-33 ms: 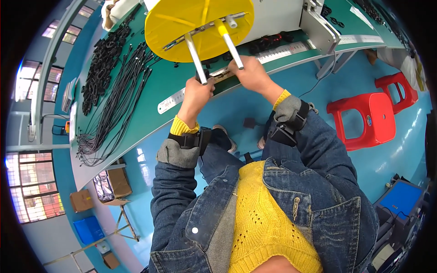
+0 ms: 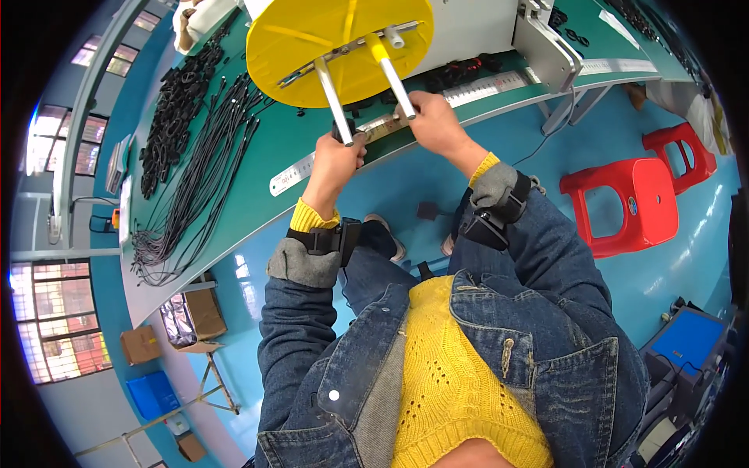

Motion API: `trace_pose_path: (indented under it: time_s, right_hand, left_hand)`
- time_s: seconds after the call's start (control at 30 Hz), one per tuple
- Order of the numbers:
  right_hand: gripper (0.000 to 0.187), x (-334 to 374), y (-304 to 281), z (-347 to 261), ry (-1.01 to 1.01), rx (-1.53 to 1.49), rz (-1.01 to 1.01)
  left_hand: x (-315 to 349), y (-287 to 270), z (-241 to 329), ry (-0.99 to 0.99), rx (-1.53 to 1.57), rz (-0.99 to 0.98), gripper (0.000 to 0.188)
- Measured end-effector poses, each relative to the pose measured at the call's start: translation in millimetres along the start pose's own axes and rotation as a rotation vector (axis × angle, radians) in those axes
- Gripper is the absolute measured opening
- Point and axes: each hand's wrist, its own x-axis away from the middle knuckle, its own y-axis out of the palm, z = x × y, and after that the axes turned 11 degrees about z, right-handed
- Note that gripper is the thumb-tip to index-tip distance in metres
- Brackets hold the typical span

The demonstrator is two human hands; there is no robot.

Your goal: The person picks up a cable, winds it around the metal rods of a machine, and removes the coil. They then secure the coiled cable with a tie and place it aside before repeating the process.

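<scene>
A yellow disc (image 2: 312,43) with two metal posts stands over the near edge of the green-topped bench. My left hand (image 2: 334,165) is closed by the tip of the left post (image 2: 334,101). A small black piece (image 2: 349,127) shows at its fingers; its kind is hard to make out. Fingers bent together, my right hand (image 2: 438,129) is by the tip of the right post (image 2: 392,78); what it pinches, if anything, is hidden. Beneath both hands a steel ruler (image 2: 292,175) runs along the bench edge.
Long black cables (image 2: 199,179) and a heap of black coiled cables (image 2: 175,117) lie on the bench at left. A metal bracket (image 2: 550,51) stands right of the disc. Red stools (image 2: 624,204) stand on the floor at right. Another person's arm (image 2: 186,27) shows at far left.
My right hand has shifted slightly right and away from me, so the gap between my hands is a little wider. My left hand has barely moved.
</scene>
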Motion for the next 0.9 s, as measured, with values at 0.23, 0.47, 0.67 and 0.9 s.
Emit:
trace_pose_path:
  time_s: [0.23, 0.47, 0.67, 0.9]
  right_hand:
    - [0.018, 8, -17, -2, 0.171, -0.222, 0.058]
    - [0.014, 45, -26, -36, 0.467, -0.497, -0.160]
    - [0.013, 73, -15, -42, 0.545, -0.737, -0.475]
    - [0.015, 109, -46, -50, 0.770, -0.912, -0.795]
  left_hand:
    - [-8, 3, -3, 0.063, -0.018, -0.037, 0.017]
    - [43, -4, -4, 0.030, 0.319, 0.080, 0.014]
    - [72, -3, -18, -0.203, 0.437, -0.172, 0.011]
    - [78, -16, -35, -0.311, 0.739, -0.346, 0.009]
